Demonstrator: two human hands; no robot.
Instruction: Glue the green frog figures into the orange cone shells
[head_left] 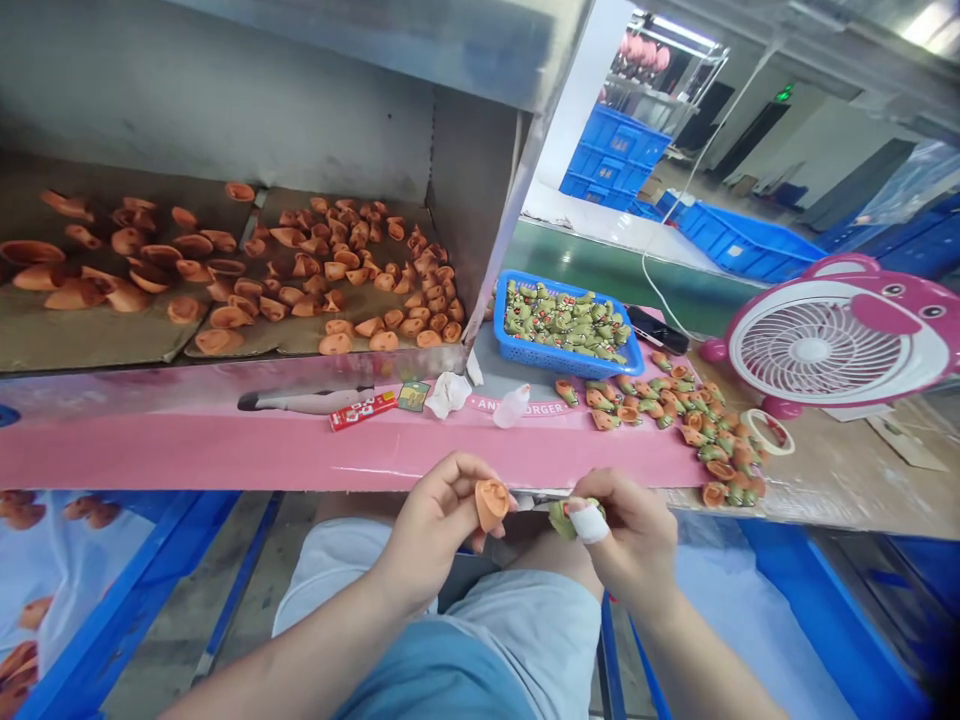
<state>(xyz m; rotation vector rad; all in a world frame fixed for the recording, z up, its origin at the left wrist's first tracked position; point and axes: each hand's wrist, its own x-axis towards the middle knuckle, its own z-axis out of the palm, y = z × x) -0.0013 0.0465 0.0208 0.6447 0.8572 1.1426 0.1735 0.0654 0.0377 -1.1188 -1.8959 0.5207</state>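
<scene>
My left hand (435,520) pinches a small orange cone-shaped toy piece (492,503) above my lap. My right hand (626,535), with white tape (589,523) round one finger, grips a small green toy piece (561,518) right beside it. The two pieces are almost touching, just below the front edge of the pink work surface (300,455).
A blue basket (562,355) of green pieces stands on the table, with joined orange-green pieces (697,425) spread to its right. Several orange cones (360,275) lie on cardboard in the metal shelf. A pink fan (832,340), tape roll (766,432), small bottle (511,407) and blue crates (739,245) are around.
</scene>
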